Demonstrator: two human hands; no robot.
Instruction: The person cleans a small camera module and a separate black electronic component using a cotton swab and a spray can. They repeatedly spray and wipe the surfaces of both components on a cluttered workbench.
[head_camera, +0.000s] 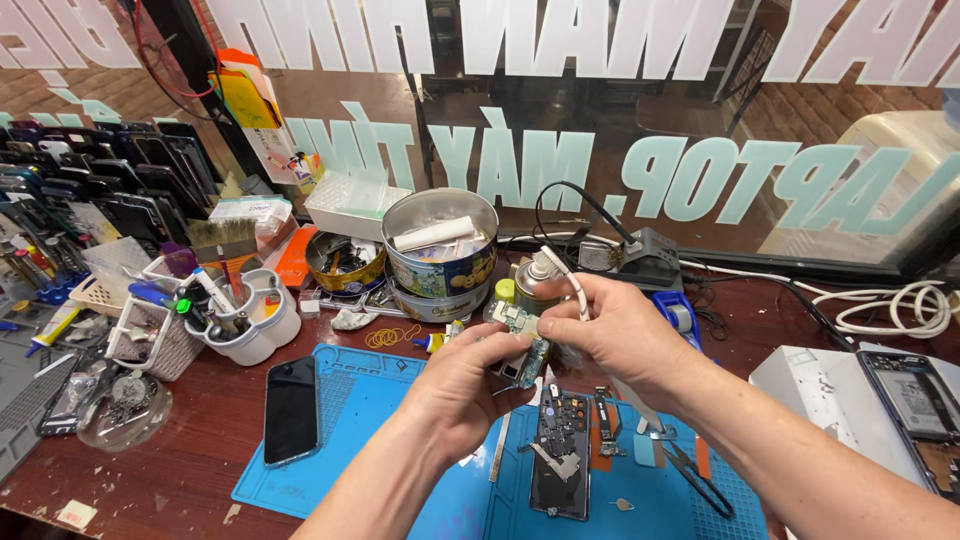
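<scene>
My left hand (468, 385) grips a small green circuit board (522, 345) over the blue work mat (360, 400). My right hand (615, 330) holds a thin white brush-like tool (566, 275) with its tip at the board's top edge. Below both hands an opened phone (560, 450) lies on the mat with its inner parts showing. A black phone (292, 408) lies face up on the mat's left edge.
Round metal tins (440, 250) with parts, a white cup of tools (240, 315), a spray can (532, 280) and a soldering stand (640, 260) stand behind. Tweezers (690, 470) lie on the mat. Another open phone (915, 410) sits at right, racks of phones (100, 190) at left.
</scene>
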